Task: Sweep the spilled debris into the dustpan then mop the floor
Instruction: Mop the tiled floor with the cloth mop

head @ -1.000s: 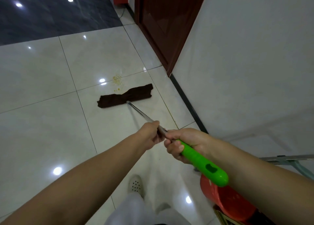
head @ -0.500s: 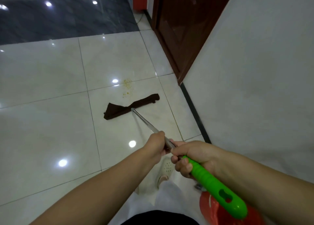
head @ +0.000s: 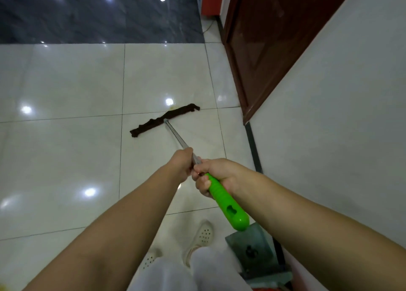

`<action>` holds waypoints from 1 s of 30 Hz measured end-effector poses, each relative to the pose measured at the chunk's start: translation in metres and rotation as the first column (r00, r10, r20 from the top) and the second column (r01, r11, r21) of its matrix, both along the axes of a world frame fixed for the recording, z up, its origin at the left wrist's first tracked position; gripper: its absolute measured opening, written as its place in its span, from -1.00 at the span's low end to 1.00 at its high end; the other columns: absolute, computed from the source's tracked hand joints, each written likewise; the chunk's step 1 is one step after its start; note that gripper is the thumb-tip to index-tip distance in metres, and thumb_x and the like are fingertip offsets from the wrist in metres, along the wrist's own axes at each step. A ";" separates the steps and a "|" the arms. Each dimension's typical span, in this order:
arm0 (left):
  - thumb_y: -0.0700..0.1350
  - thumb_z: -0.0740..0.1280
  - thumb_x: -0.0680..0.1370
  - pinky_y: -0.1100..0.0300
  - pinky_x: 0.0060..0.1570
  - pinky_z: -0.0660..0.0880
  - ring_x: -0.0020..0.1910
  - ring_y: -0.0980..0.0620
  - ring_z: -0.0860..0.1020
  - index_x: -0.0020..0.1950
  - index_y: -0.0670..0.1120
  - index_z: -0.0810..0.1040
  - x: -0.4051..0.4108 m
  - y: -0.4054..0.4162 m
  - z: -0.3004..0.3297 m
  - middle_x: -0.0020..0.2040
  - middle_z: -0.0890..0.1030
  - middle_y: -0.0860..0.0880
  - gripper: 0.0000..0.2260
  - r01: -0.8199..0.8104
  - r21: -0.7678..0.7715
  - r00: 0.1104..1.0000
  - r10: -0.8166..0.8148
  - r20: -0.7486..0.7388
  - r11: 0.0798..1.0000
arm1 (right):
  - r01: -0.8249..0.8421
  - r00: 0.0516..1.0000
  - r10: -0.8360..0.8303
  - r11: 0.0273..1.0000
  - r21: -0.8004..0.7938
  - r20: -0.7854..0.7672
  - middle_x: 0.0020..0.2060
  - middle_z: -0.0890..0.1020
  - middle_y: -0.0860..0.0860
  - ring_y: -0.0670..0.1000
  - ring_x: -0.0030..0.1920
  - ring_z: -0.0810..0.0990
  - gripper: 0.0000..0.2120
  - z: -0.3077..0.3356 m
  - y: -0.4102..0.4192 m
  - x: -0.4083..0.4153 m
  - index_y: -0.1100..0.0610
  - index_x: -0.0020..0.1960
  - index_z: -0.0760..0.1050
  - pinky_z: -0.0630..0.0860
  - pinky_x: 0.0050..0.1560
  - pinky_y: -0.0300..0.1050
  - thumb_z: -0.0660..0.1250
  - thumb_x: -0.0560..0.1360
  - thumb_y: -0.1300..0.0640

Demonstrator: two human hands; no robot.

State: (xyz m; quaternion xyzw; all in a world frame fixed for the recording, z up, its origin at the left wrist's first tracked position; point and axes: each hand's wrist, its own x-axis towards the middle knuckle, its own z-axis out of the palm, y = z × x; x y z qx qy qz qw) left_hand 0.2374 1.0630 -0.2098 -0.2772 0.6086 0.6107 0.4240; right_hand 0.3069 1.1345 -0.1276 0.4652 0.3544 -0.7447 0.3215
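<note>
Mopping is the step in hand: left hand (head: 183, 162) and right hand (head: 216, 176) grip the mop handle (head: 226, 202); next, likely draw the mop head (head: 163, 120) across the yellow stain (head: 172, 110) beside it.

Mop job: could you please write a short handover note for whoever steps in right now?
Left hand grips the mop's metal pole; right hand grips its green handle.
Mop head lies flat on the white tile floor, at the yellowish stain near the door.
Done: mopping is under way; no loose debris visible.
Left: wipe out the stain, then finish the floor.
</note>
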 end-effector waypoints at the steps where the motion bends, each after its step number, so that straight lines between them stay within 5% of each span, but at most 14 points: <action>1: -0.16 0.06 0.64 0.26 -0.47 0.44 -0.38 -0.01 0.46 -0.22 -0.20 0.36 -0.007 0.007 -0.002 -0.32 0.46 -0.13 -0.73 -0.001 -0.025 1.000 0.001 -0.014 1.000 | -0.004 1.000 0.004 1.000 -0.008 -0.004 -0.39 0.34 0.06 -0.13 -0.73 0.27 -0.82 -0.003 0.005 -0.007 0.11 -0.09 0.33 0.22 -0.70 -0.46 0.06 0.61 0.31; 4: -0.20 0.06 0.62 0.33 -0.57 0.40 -0.41 0.01 0.45 -0.28 -0.17 0.34 -0.019 0.024 -0.005 -0.37 0.44 -0.11 -0.72 -0.004 -0.088 1.000 0.001 -0.031 0.996 | 0.018 1.000 -0.019 0.999 -0.040 -0.012 -0.38 0.34 0.05 -0.13 -0.74 0.27 -0.81 -0.008 0.022 -0.019 0.01 0.08 0.28 0.22 -0.71 -0.46 0.06 0.63 0.29; 8: -0.21 0.06 0.60 0.23 -0.46 0.45 -0.38 0.00 0.49 -0.26 -0.17 0.34 -0.009 0.045 -0.007 -0.38 0.45 -0.12 -0.76 -0.016 -0.046 1.000 0.015 -0.012 0.999 | 0.063 0.998 -0.063 0.994 -0.091 0.011 -0.38 0.37 0.06 -0.12 -0.74 0.29 -0.84 0.002 0.051 -0.006 0.05 -0.04 0.34 0.23 -0.71 -0.45 0.11 0.62 0.28; 15: -0.13 0.06 0.61 0.17 -0.44 0.48 -0.30 -0.04 0.55 -0.17 -0.21 0.43 0.054 0.078 0.005 -0.27 0.57 -0.14 -0.74 0.026 0.017 0.997 -0.027 0.066 1.000 | 0.055 0.997 -0.049 0.993 -0.101 0.064 -0.40 0.36 0.03 -0.13 -0.72 0.29 -0.83 0.038 0.088 0.055 0.04 0.06 0.35 0.22 -0.72 -0.43 0.11 0.61 0.28; 20: -0.22 0.18 0.57 0.21 -0.53 0.56 -0.24 -0.02 0.53 -0.17 -0.25 0.40 0.072 0.089 0.020 -0.20 0.49 -0.18 -0.85 -0.195 0.226 0.957 0.134 0.258 0.954 | 0.034 0.999 -0.030 0.996 -0.078 0.045 -0.41 0.30 0.01 -0.16 -0.68 0.26 -0.77 0.072 0.106 0.073 0.09 -0.07 0.42 0.20 -0.72 -0.43 0.07 0.59 0.34; 23: -0.25 0.20 0.57 0.17 -0.41 0.58 -0.28 0.01 0.48 -0.17 -0.22 0.37 0.065 0.094 0.025 -0.24 0.43 -0.15 -0.88 -0.326 0.297 0.897 0.194 0.397 0.898 | -0.019 0.999 0.020 1.000 -0.011 0.034 -0.42 0.31 0.01 -0.16 -0.67 0.27 -0.72 0.082 0.110 0.070 0.11 0.22 0.47 0.19 -0.72 -0.43 0.11 0.60 0.31; 27: -0.06 0.18 0.63 0.14 -0.14 0.46 -0.19 -0.01 0.44 -0.08 -0.19 0.37 0.051 0.101 0.024 -0.28 0.40 -0.11 -0.79 -0.338 0.220 0.899 0.244 0.365 0.915 | -0.099 0.995 0.099 0.994 0.053 0.007 -0.44 0.34 0.02 -0.16 -0.66 0.28 -0.67 0.082 0.107 0.052 0.14 0.29 0.43 0.19 -0.71 -0.42 0.10 0.59 0.33; 30: -0.06 0.15 0.63 0.14 -0.31 0.46 -0.36 0.02 0.39 -0.16 -0.19 0.37 0.032 0.102 0.018 -0.31 0.38 -0.10 -0.76 -0.335 0.157 0.908 0.274 0.316 0.929 | -0.126 0.992 0.124 0.986 0.110 0.018 -0.47 0.36 0.03 -0.14 -0.66 0.28 -0.59 0.077 0.102 0.030 0.08 0.29 0.44 0.20 -0.70 -0.42 0.05 0.57 0.39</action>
